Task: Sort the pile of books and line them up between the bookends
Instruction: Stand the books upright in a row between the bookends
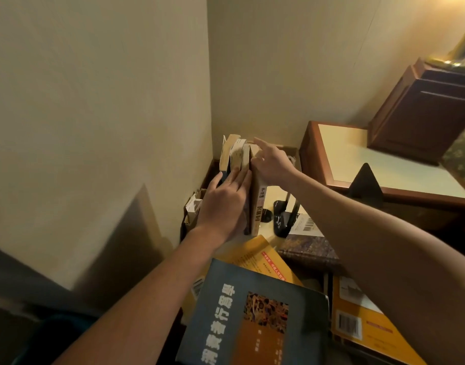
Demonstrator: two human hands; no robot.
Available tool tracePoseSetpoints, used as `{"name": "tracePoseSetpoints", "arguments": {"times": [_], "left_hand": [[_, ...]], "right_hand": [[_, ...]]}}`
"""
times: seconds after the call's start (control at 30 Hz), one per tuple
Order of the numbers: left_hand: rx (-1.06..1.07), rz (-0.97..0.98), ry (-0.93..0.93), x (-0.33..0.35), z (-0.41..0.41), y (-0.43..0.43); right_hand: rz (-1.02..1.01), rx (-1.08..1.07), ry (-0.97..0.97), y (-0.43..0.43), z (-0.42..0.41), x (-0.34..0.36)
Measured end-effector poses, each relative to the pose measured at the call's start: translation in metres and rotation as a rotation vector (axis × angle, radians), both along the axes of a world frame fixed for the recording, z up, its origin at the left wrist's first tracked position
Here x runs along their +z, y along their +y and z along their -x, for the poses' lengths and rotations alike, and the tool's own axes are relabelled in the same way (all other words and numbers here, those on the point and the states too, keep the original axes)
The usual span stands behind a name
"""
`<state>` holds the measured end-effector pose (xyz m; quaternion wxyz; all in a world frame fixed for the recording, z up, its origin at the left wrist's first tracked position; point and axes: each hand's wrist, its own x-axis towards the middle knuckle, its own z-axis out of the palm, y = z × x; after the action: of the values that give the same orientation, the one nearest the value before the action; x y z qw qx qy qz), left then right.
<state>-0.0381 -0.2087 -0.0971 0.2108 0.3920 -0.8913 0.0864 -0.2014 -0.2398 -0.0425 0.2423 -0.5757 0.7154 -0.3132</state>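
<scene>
Several upright books stand in a row near the wall corner. My left hand lies flat against their near side, fingers straight along the spines. My right hand rests on the top of the rightmost cream book, index finger stretched out, other fingers curled over its edge. A black bookend stands just right of the row. A second black triangular bookend is farther right. Loose books lie in front: a blue-grey one, a yellow one, a purple one, another yellow one.
Cream walls close in on the left and behind the row. A wooden cabinet with a pale top stands to the right, a dark wooden box on it. A small carton with papers sits left of the books.
</scene>
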Motion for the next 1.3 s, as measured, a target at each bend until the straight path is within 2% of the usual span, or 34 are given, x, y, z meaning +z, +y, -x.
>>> {"name": "tracePoseSetpoints", "arguments": {"times": [0.13, 0.27, 0.33, 0.43, 0.6, 0.83, 1.1, 1.3], "left_hand": [[-0.043, -0.046, -0.03, 0.004, -0.007, 0.001], [-0.045, -0.094, -0.047, 0.002, -0.009, -0.001], [-0.04, -0.127, -0.042, 0.003, -0.008, -0.002], [-0.047, -0.148, -0.016, 0.004, -0.009, -0.002], [-0.075, -0.172, 0.005, 0.005, -0.008, 0.001], [-0.083, -0.157, 0.006, 0.008, -0.009, 0.004], [-0.084, -0.153, 0.038, 0.012, -0.004, 0.015], [-0.089, -0.173, 0.114, 0.011, -0.009, 0.039]], "right_hand": [[0.013, -0.033, -0.162, 0.005, 0.001, -0.009], [-0.12, 0.031, -0.434, 0.028, 0.006, -0.009], [-0.152, 0.095, -0.397, 0.043, 0.01, -0.013], [-0.164, 0.173, -0.231, 0.062, 0.011, -0.023], [-0.03, 0.134, 0.011, 0.073, 0.006, -0.036], [0.011, 0.094, -0.055, 0.081, 0.007, -0.036], [-0.004, 0.074, -0.041, 0.097, 0.005, -0.034], [0.01, 0.058, -0.06, 0.124, 0.001, -0.026]]}}
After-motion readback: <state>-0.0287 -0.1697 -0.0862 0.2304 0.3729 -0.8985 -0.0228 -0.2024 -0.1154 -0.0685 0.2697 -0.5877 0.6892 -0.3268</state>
